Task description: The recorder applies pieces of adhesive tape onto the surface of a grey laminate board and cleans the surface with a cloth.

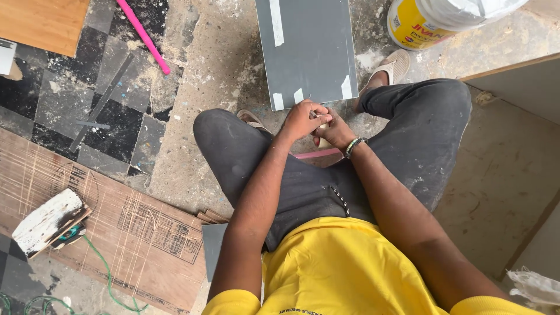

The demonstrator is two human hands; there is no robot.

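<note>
I squat on the dusty floor, and my left hand [301, 118] and right hand [337, 132] meet between my knees, both curled around a small pale object [322, 142] that I pinch between my fingers; it is too hidden to tell what it is. It sits just below the near edge of a grey panel [306, 49] with strips of tape. A beaded bracelet [354, 146] circles my right wrist. A pink strip [318, 153] lies under my hands. A yellow bucket [415, 24] stands near my right foot.
</note>
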